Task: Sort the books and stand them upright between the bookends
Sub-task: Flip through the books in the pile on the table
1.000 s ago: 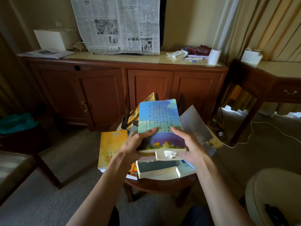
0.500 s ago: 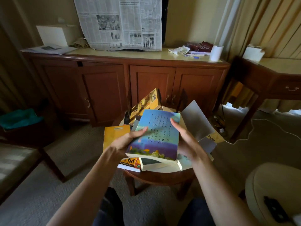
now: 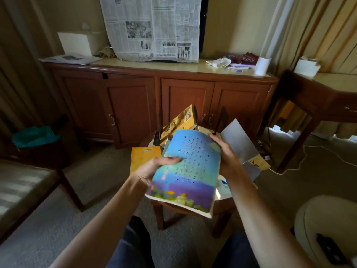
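A blue and purple book (image 3: 187, 169) is lifted above the small round table (image 3: 173, 206), cover up and tilted toward me. My left hand (image 3: 154, 168) grips its left edge with the thumb on the cover. My right hand (image 3: 225, 153) grips its right edge. Beneath and behind it lie more books: an orange book (image 3: 142, 156) flat at the left, a yellow book (image 3: 180, 120) leaning at the back, a grey book (image 3: 238, 142) at the right. A dark bookend (image 3: 222, 120) stands upright at the table's back. Books under the held one are hidden.
A wooden sideboard (image 3: 154, 97) stands behind the table, with a newspaper (image 3: 152, 28) hanging above it and a paper roll (image 3: 262, 65) on top. A desk (image 3: 328, 93) is at the right, a bench (image 3: 23, 190) at the left, a cream armchair (image 3: 328, 229) at the lower right.
Both hands have raised the blue book off the pile and drawn it closer to me, its near edge tipping downward. The books on the table have not moved.
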`<state>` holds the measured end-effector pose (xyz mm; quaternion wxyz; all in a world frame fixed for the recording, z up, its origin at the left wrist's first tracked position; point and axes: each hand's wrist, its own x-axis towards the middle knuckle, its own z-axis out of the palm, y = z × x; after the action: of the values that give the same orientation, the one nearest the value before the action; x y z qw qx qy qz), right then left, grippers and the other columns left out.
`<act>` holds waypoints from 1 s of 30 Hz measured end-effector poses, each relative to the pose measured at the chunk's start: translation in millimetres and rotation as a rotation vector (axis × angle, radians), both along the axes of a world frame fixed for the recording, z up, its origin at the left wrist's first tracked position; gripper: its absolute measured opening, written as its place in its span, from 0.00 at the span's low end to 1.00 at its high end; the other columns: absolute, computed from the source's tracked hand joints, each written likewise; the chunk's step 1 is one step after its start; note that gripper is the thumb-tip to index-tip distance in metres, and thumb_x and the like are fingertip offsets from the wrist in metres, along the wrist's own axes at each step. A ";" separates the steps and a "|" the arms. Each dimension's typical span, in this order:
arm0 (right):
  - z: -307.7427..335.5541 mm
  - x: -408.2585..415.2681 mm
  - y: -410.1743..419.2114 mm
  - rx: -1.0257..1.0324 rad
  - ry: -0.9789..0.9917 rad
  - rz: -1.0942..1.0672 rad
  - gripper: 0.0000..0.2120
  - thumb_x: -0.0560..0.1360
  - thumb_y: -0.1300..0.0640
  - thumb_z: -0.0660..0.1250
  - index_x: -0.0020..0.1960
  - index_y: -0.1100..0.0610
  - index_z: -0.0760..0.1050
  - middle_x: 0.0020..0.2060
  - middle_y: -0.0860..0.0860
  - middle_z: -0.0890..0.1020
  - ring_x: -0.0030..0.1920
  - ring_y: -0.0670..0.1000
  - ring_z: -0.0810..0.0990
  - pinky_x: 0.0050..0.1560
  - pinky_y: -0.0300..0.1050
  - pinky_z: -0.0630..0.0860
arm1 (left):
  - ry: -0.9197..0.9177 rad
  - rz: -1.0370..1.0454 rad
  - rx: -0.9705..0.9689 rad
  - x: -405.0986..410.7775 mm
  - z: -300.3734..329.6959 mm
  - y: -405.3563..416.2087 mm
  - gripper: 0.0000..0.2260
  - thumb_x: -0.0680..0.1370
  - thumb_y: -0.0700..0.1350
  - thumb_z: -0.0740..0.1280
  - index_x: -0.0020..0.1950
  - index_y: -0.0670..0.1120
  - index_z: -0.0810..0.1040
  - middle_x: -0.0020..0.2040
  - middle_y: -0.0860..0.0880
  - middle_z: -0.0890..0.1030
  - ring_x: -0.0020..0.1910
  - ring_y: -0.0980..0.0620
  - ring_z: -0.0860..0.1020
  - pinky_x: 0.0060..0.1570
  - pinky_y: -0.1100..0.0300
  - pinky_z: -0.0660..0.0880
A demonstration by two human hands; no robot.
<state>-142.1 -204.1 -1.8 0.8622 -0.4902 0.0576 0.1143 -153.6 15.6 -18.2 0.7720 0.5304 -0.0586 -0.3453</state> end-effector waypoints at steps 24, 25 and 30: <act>37.6 128.4 -51.8 -0.753 -0.062 -0.117 0.16 0.67 0.64 0.78 0.52 0.67 0.81 0.45 0.61 0.85 0.46 0.59 0.85 0.53 0.56 0.81 | -0.286 0.194 0.246 123.7 26.6 -46.1 0.07 0.75 0.38 0.73 0.52 0.37 0.82 0.44 0.45 0.86 0.38 0.50 0.85 0.38 0.58 0.82; 24.6 136.5 -54.5 -0.801 -0.019 -0.127 0.14 0.67 0.65 0.77 0.50 0.66 0.80 0.45 0.60 0.85 0.46 0.59 0.85 0.52 0.56 0.81 | -0.300 0.211 0.333 134.0 14.3 -52.3 0.09 0.73 0.39 0.75 0.51 0.37 0.82 0.44 0.45 0.86 0.38 0.50 0.85 0.41 0.56 0.83; -35.0 151.3 -56.0 -1.092 0.018 0.015 0.08 0.73 0.62 0.74 0.52 0.58 0.80 0.50 0.56 0.85 0.50 0.55 0.85 0.49 0.50 0.81 | -0.456 0.155 0.707 159.0 -42.1 -65.4 0.14 0.73 0.38 0.76 0.56 0.42 0.79 0.50 0.45 0.83 0.46 0.50 0.83 0.45 0.56 0.83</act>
<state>9.2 -260.1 -36.8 0.4809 -0.8660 0.1126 0.0782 5.4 -49.9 -60.3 0.5335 0.8280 -0.0658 -0.1593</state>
